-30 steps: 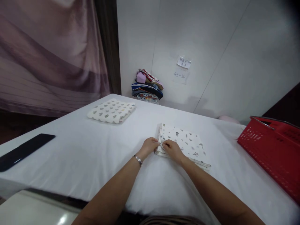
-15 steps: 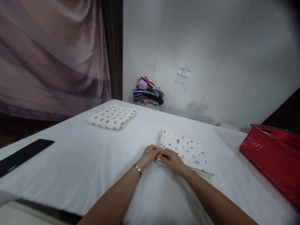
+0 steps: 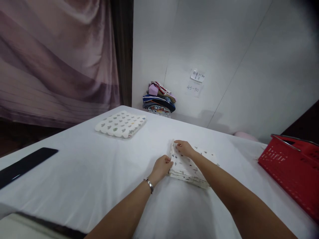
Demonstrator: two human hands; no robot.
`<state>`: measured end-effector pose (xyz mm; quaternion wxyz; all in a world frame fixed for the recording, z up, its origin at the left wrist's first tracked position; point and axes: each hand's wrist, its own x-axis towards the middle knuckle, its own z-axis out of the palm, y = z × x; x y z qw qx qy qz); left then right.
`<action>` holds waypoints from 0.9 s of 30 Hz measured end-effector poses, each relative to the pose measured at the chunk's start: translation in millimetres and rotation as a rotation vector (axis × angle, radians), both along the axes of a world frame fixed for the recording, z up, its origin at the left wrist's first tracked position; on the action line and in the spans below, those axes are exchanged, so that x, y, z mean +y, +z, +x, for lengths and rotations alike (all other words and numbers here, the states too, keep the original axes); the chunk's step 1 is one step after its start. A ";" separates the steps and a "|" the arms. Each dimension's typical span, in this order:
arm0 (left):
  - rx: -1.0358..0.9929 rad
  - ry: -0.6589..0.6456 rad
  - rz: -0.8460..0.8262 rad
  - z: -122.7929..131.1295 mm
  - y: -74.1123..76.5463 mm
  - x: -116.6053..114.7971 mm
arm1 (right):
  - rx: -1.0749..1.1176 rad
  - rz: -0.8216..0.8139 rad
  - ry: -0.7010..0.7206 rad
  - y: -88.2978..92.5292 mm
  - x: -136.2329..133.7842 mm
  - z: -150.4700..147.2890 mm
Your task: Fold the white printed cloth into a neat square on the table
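Note:
A folded white cloth with small dark prints [image 3: 185, 166] lies on the white table [image 3: 74, 166] in front of me. My left hand [image 3: 162, 165], a bracelet on its wrist, pinches the cloth's near left corner with closed fingers. My right hand [image 3: 183, 147] reaches across the cloth and holds its far left corner, fingers curled on the edge. A second folded cloth with grey and green prints [image 3: 121, 123] rests further back on the left, apart from both hands.
A red plastic basket [image 3: 291, 169] stands at the table's right edge. A black flat object [image 3: 25, 164] lies at the left edge. A pile of coloured fabrics [image 3: 159, 98] sits against the white wall, below two paper notes [image 3: 196, 75]. A mauve curtain [image 3: 54, 56] hangs left.
My right hand has moved from the cloth's near left corner to its far left corner. The left hand has stayed at the near corner. The cloth's right part looks shorter, folded in.

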<state>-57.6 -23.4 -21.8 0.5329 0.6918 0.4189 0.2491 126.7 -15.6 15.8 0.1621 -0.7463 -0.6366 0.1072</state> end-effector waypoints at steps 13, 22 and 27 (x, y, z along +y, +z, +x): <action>-0.032 -0.013 0.045 -1.8 0.4 -4.2 | -0.394 -0.183 0.256 19.9 35.2 12.7; 0.106 -0.018 0.192 -2.6 -0.6 -3.9 | -0.495 -0.323 0.255 12.4 53.3 -9.1; 0.310 -0.025 0.389 -5.5 8.8 -10.5 | -0.470 -0.335 0.254 13.5 55.5 -9.1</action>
